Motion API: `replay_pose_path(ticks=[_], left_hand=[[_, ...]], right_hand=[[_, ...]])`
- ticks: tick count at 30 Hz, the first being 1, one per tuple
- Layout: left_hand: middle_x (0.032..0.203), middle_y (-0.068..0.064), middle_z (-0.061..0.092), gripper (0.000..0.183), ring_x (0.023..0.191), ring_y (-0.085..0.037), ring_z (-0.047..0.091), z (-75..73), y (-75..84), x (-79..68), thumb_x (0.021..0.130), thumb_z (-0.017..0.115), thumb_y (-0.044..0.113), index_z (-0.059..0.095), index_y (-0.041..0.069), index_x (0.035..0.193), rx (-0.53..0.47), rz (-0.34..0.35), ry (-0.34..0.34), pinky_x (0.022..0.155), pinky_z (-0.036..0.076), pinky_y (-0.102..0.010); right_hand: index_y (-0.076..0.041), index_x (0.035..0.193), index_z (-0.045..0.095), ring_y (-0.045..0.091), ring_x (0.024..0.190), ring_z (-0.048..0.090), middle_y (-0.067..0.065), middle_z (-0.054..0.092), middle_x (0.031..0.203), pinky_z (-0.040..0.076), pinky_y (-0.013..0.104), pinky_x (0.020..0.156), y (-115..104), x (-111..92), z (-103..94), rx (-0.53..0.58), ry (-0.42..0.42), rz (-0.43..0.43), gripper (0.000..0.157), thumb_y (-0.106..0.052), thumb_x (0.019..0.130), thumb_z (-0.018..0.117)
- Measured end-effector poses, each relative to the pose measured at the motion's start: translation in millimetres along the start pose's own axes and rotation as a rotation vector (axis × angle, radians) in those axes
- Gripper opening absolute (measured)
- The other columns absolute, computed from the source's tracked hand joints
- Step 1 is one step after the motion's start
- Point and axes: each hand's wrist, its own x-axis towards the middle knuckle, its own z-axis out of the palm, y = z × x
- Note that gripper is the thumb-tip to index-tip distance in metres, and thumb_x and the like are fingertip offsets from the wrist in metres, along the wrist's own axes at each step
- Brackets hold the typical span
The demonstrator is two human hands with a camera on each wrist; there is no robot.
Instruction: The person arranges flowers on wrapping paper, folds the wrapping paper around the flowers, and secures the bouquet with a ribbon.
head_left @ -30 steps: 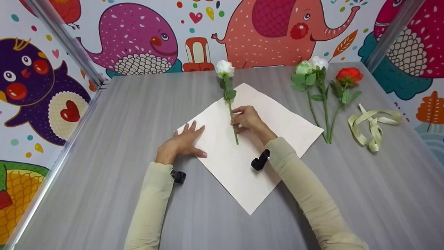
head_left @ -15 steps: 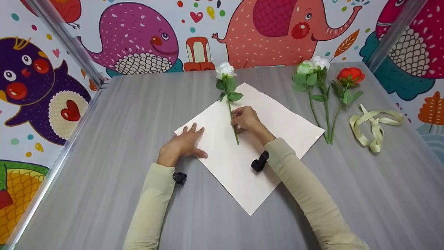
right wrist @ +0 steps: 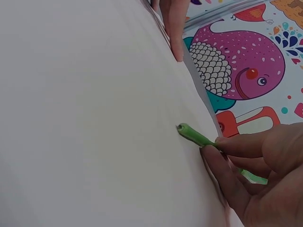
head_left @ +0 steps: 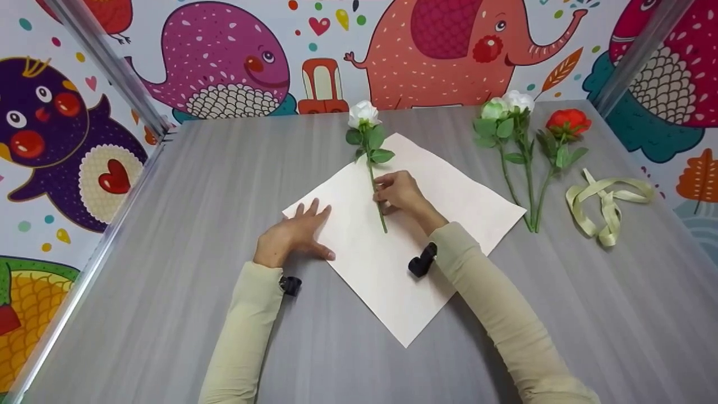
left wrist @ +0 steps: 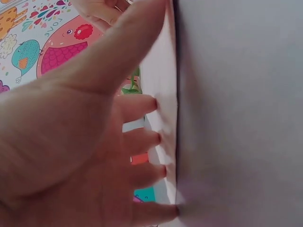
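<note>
A sheet of pale pink wrapping paper (head_left: pixel 432 224) lies on the table with one corner toward me. My right hand (head_left: pixel 401 193) pinches the green stem of a white artificial rose (head_left: pixel 364 115) between thumb and fingers, over the paper's middle. The bloom reaches past the paper's far left edge. In the right wrist view, the cut stem end (right wrist: pixel 189 133) sticks out beyond the fingertips. My left hand (head_left: pixel 297 233) lies spread with straight fingers on the paper's left corner. In the left wrist view its fingertips (left wrist: pixel 158 138) press at the sheet's edge.
Two whitish artificial roses (head_left: pixel 505 106) and a red one (head_left: pixel 567 123) lie side by side at the back right. Right of them is a loose pale-gold ribbon (head_left: pixel 608 205). Cartoon-printed walls (head_left: pixel 437 56) bound the grey wood-grain table (head_left: pixel 185 235) behind and at the sides.
The rose has turned a little about its stem in my right fingers, so its leaves now spread wider to both sides. My left hand has barely shifted on the paper.
</note>
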Motion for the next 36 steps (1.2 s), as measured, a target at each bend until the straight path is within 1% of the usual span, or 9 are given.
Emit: replay_pose_path(ticks=[5, 10, 12, 17, 21, 25, 28, 31, 36], left_hand=[[0.168, -0.024, -0.003, 0.110, 0.153, -0.051, -0.001, 0.0, 0.8, 0.7, 0.084, 0.078, 0.045, 0.010, 0.008, 0.161, -0.001, 0.006, -0.012, 0.117, 0.010, -0.074], [0.168, -0.024, -0.004, 0.112, 0.153, -0.050, -0.002, 0.4, 2.3, 1.2, 0.083, 0.078, 0.046, 0.009, 0.008, 0.162, 0.003, 0.006, -0.019, 0.117, 0.009, -0.074], [0.168, -0.024, -0.004, 0.113, 0.153, -0.050, -0.002, 0.5, 2.7, 1.4, 0.082, 0.079, 0.047, 0.009, 0.007, 0.161, 0.009, 0.011, -0.021, 0.117, 0.009, -0.074], [0.167, -0.024, -0.004, 0.116, 0.153, -0.051, -0.003, 0.5, 3.4, 0.9, 0.081, 0.081, 0.046, 0.008, 0.007, 0.161, 0.013, 0.011, -0.022, 0.116, 0.010, -0.075], [0.167, -0.025, -0.004, 0.116, 0.153, -0.051, -0.003, 0.6, 3.1, 0.7, 0.080, 0.081, 0.046, 0.008, 0.007, 0.161, 0.009, 0.009, -0.018, 0.115, 0.010, -0.076], [0.167, -0.025, -0.004, 0.116, 0.153, -0.052, -0.003, 0.3, 2.7, 0.9, 0.081, 0.081, 0.046, 0.008, 0.006, 0.161, 0.022, 0.010, -0.020, 0.114, 0.010, -0.077], [0.167, -0.025, -0.005, 0.115, 0.153, -0.052, -0.003, -0.5, 2.0, -0.1, 0.081, 0.080, 0.047, 0.007, 0.006, 0.161, 0.030, 0.008, -0.021, 0.114, 0.010, -0.077], [0.167, -0.026, -0.005, 0.116, 0.152, -0.052, -0.004, -1.2, 1.2, -0.8, 0.081, 0.081, 0.046, 0.008, 0.006, 0.161, 0.023, 0.008, -0.021, 0.113, 0.010, -0.078], [0.167, -0.025, -0.007, 0.116, 0.152, -0.052, -0.006, -1.0, 0.4, -1.0, 0.080, 0.082, 0.044, 0.008, 0.006, 0.161, 0.001, 0.010, -0.028, 0.113, 0.009, -0.079]], right_hand=[[-0.001, 0.131, 0.064, 0.008, 0.067, 0.065, 0.003, 0.060, 0.096, 0.057, 0.023, 0.055, 1.4, -1.4, -2.8, 0.022, 0.005, -0.009, 0.043, 0.003, 0.088, 0.070], [0.000, 0.131, 0.063, 0.008, 0.071, 0.066, 0.004, 0.060, 0.096, 0.057, 0.023, 0.055, 2.5, -2.6, -7.0, 0.026, 0.005, 0.001, 0.043, 0.003, 0.089, 0.069], [0.000, 0.131, 0.063, 0.008, 0.072, 0.066, 0.003, 0.061, 0.096, 0.057, 0.023, 0.055, 2.7, -3.9, -10.4, 0.010, 0.006, -0.005, 0.042, 0.002, 0.089, 0.069], [-0.001, 0.130, 0.064, 0.009, 0.075, 0.064, 0.005, 0.064, 0.101, 0.057, 0.024, 0.056, 0.8, -11.7, -21.5, -0.069, 0.017, -0.061, 0.041, -0.004, 0.090, 0.070], [-0.002, 0.132, 0.063, 0.012, 0.077, 0.067, 0.007, 0.064, 0.107, 0.058, 0.025, 0.056, -2.2, -19.2, -32.1, -0.115, 0.036, -0.093, 0.041, -0.010, 0.092, 0.070], [-0.002, 0.133, 0.062, 0.018, 0.088, 0.069, 0.011, 0.064, 0.115, 0.058, 0.025, 0.058, -5.1, -27.2, -45.2, -0.129, 0.070, -0.109, 0.042, -0.011, 0.093, 0.069], [-0.003, 0.135, 0.061, 0.021, 0.096, 0.066, 0.014, 0.064, 0.121, 0.057, 0.022, 0.058, -8.3, -34.3, -55.7, -0.144, 0.097, -0.134, 0.043, -0.010, 0.094, 0.068], [-0.003, 0.136, 0.060, 0.020, 0.098, 0.065, 0.018, 0.064, 0.125, 0.056, 0.020, 0.059, -10.9, -41.1, -65.9, -0.158, 0.132, -0.154, 0.044, -0.010, 0.094, 0.068], [-0.005, 0.142, 0.055, 0.022, 0.105, 0.063, 0.021, 0.059, 0.134, 0.058, 0.023, 0.064, -10.2, -51.2, -83.9, -0.173, 0.181, -0.166, 0.050, -0.009, 0.094, 0.067]])
